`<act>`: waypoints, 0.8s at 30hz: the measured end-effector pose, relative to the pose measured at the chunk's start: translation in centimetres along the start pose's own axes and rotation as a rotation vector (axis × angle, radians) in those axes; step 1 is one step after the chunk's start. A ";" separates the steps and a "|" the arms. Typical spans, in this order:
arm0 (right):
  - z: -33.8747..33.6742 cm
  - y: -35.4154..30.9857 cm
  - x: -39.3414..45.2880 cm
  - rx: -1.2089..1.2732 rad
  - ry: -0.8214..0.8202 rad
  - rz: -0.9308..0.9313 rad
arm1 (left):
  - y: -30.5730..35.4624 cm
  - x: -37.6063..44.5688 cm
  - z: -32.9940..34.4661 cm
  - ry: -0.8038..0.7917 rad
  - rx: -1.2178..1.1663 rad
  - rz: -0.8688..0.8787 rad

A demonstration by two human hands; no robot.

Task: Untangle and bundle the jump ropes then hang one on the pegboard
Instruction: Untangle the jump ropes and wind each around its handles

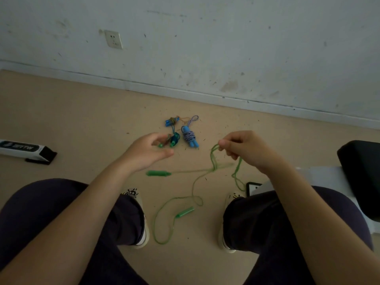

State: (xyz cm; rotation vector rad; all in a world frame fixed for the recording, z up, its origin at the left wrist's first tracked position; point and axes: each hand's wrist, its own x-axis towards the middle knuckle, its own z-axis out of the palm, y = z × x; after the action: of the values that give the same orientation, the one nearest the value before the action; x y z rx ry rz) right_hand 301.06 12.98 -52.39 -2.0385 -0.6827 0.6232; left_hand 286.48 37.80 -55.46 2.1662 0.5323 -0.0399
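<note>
Your right hand (244,148) pinches loops of a thin green jump rope (194,187), which trails down to the floor (82,120) between your feet, both green handles dangling or lying loose. Your left hand (147,152) hovers with fingers relaxed and apart, near three bundled ropes (182,131) farther away.

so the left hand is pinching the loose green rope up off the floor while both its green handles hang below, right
Not quite. In the head view it is the right hand that pinches the thin green jump rope; the left hand is open and holds nothing. The two green plastic handles do sit below the hands, as you said.
</note>
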 end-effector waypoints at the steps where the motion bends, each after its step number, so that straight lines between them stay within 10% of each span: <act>1: 0.7 -0.4 -0.1 0.050 -0.064 -0.022 | 0.5 -0.2 0.5 -0.073 -0.133 0.048; 6: 2.9 -2.1 0.0 0.167 -0.214 -0.083 | 2.9 -0.9 3.3 -0.452 -0.343 0.185; 14: -0.3 0.7 1.3 0.117 0.352 0.054 | 0.5 0.4 -1.4 -0.148 -0.216 0.030; 19: -1.7 1.7 2.1 0.037 0.715 0.110 | 0.5 -0.1 -1.8 -0.319 -0.128 0.009; 24: 1.2 0.7 1.8 -0.038 0.412 -0.075 | 1.9 -0.5 0.0 -0.313 -0.315 0.096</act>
State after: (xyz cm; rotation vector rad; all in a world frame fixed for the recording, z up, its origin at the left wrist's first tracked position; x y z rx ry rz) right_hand 301.79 14.53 -53.89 -2.0782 -0.5241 0.1372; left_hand 286.78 36.67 -53.88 1.8295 0.2356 -0.2235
